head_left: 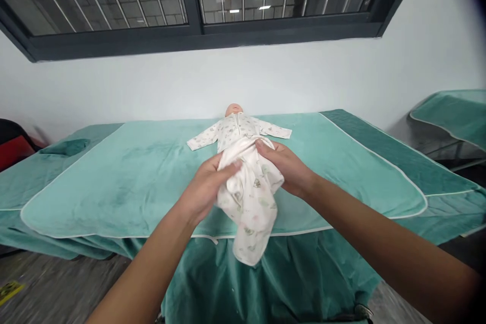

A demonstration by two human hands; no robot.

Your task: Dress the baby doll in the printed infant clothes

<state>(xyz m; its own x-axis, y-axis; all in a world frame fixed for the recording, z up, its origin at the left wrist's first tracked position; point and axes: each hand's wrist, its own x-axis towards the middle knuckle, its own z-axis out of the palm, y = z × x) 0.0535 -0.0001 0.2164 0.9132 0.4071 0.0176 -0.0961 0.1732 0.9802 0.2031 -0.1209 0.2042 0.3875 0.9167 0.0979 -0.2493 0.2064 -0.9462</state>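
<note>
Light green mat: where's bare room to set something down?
Left: the light green mat between its left edge and the left hand. Right: between the right hand and its right edge. Crowded: the middle, with doll and held printed cloth.

Left hand (205,186) and right hand (287,166) are gripping bunched white printed fabric (255,207) above a teal plush mat (114,177); beyond, a baby doll (234,109) is lying, head at the neck of a matching long-sleeved garment (236,125).

White wall (170,83), dark-framed barred window (194,15) — grey floor (64,281), perhaps wood-grained, blurred.
</note>
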